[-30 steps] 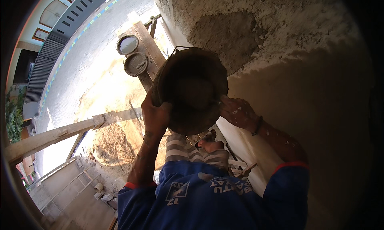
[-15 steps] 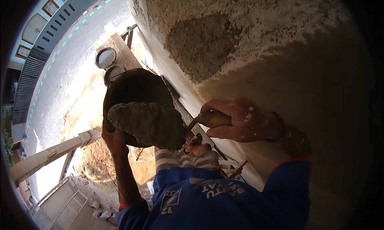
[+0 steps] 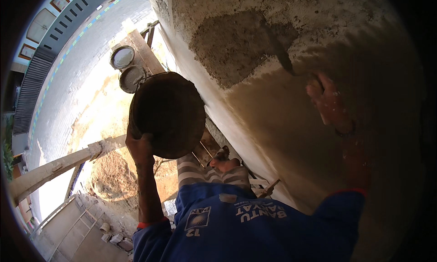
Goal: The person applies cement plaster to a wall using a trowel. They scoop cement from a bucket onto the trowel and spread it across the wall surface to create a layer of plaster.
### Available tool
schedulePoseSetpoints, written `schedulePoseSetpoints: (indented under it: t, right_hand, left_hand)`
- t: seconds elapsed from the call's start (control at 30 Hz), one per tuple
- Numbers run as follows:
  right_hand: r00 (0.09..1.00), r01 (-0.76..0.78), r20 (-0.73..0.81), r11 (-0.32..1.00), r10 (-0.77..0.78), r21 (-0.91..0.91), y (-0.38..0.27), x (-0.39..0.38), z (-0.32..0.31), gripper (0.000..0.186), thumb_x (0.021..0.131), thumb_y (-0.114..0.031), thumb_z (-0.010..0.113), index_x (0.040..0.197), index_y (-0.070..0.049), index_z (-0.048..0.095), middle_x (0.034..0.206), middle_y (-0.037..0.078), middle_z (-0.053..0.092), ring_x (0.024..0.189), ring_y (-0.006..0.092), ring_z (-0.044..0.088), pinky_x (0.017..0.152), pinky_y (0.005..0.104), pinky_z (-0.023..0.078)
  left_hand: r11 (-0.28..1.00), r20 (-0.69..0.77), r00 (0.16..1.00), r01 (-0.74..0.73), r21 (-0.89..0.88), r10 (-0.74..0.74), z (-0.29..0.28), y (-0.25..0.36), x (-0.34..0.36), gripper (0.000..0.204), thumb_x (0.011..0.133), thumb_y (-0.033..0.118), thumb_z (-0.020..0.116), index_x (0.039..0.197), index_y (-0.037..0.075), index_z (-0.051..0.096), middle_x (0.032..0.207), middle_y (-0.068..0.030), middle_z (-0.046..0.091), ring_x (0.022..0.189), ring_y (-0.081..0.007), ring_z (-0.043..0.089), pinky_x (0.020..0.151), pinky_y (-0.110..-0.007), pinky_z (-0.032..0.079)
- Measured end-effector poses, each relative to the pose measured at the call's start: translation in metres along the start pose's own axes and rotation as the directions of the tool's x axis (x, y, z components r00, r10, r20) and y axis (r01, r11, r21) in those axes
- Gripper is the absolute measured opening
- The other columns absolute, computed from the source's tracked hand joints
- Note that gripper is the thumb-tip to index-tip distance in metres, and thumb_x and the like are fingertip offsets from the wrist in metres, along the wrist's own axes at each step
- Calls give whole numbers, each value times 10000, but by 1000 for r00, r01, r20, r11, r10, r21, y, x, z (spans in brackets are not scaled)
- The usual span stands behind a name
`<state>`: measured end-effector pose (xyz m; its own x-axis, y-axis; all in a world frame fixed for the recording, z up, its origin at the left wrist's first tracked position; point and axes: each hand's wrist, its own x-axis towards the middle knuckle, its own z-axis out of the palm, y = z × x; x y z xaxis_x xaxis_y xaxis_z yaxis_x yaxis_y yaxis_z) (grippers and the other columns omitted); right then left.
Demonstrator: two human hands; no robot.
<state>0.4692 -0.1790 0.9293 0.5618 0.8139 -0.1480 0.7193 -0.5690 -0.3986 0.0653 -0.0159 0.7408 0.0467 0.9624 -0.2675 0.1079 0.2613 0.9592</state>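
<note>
My left hand (image 3: 140, 148) grips the lower left rim of a dark round bucket (image 3: 182, 141), tilted so its shadowed inside faces me. In my right hand (image 3: 328, 100) is a trowel (image 3: 278, 48), out to the right against the wall. Its blade is seen nearly edge-on over a dark patch of wet mortar (image 3: 223, 48). The trowel's handle is mostly hidden by my fingers and shade. The wall (image 3: 268, 125) is rough above and smoother, in shadow, lower down.
Beyond the held bucket, two more buckets (image 3: 122, 57) (image 3: 132, 79) stand by a wooden plank (image 3: 146, 52). A wooden pole (image 3: 59, 171) crosses at left. My bare foot (image 3: 224, 162) is on narrow boards beside the wall. Sandy ground (image 3: 111, 178) lies far below.
My right hand has swung from beside the bucket up and right to the wall with the trowel. The mortar heaped on the blade is gone from over the bucket. The bucket shifted slightly right.
</note>
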Motion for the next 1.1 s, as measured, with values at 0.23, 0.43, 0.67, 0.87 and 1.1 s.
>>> schedulePoseSetpoints:
  t: [0.23, 0.43, 0.67, 0.87, 1.1]
  right_hand:
    - [743, 637, 170, 605, -648, -477, -37, -37, 103, 420, 774, -243, 677, 1150, -78, 591, 1030, 211, 601, 914, 319, 619, 832, 437, 499]
    - [856, 512, 388, 674, -343, -533, -85, -14, 142, 409, 786, -171, 596, 1154, 4, 560, 937, 217, 603, 949, 349, 604, 780, 429, 502]
    - [763, 620, 397, 750, -510, -230, -12, -22, 165, 282, 746, -218, 649, 992, -81, 631, 833, 106, 646, 756, 303, 639, 698, 389, 541]
    - [456, 889, 59, 458, -888, 9, 14, -50, 241, 367, 806, -239, 615, 1138, -90, 566, 1124, 85, 587, 986, 271, 596, 775, 391, 521]
    - [734, -125, 567, 746, -373, 654, -6, -49, 217, 337, 888, -175, 566, 1214, -91, 564, 1323, 88, 514, 1100, 259, 545, 922, 363, 458]
  left_hand:
    - [997, 266, 961, -79, -1, 76, 51, 30, -21, 636, 629, -66, 528, 1265, -50, 517, 1185, -134, 619, 1066, -206, 600, 968, -318, 445]
    - [974, 370, 922, -179, 139, 117, 74, 60, -34, 568, 656, -1, 533, 1223, -7, 571, 1132, -200, 654, 1101, -284, 621, 967, -351, 454]
    - [882, 458, 842, -417, 219, 284, 89, 75, -53, 584, 655, -4, 567, 1239, 17, 574, 1331, -220, 524, 1262, -351, 492, 1051, -405, 392]
    - [892, 436, 859, -392, 226, 268, 82, 66, -52, 572, 674, -15, 564, 1245, 6, 567, 1307, -214, 549, 1243, -323, 515, 1034, -389, 410]
    - [982, 269, 946, -157, -104, 180, 59, 64, -35, 558, 674, -35, 534, 1230, -79, 535, 1140, -156, 648, 1070, -193, 603, 972, -326, 443]
